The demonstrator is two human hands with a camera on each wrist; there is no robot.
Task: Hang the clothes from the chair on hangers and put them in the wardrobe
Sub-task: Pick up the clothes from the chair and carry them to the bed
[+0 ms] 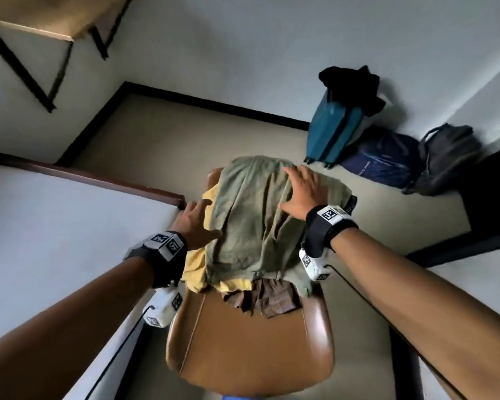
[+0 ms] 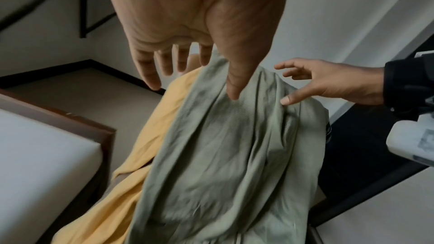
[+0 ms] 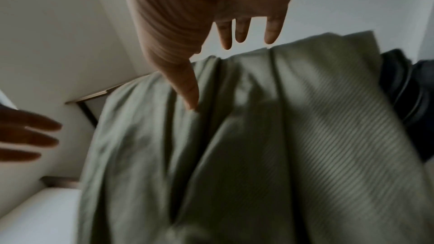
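Head view shows the green shirt [image 1: 251,215] draped over the chair [image 1: 248,342] back. Both hands, left hand [image 1: 197,223] and right hand [image 1: 303,192], are spread, holding nothing. It looks soft and light; pinch its top fold.

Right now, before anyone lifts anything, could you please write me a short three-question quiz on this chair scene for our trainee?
1. True or false: the green garment lies on top of the yellow garment over the chair.
2. Which stands nearest the blue suitcase? A) dark blue bag B) grey backpack
3. Fill in: both hands reach for the garment with fingers ____.

Key: 1 true. 2 A. 3 spread; the left hand and right hand grip nothing yet.
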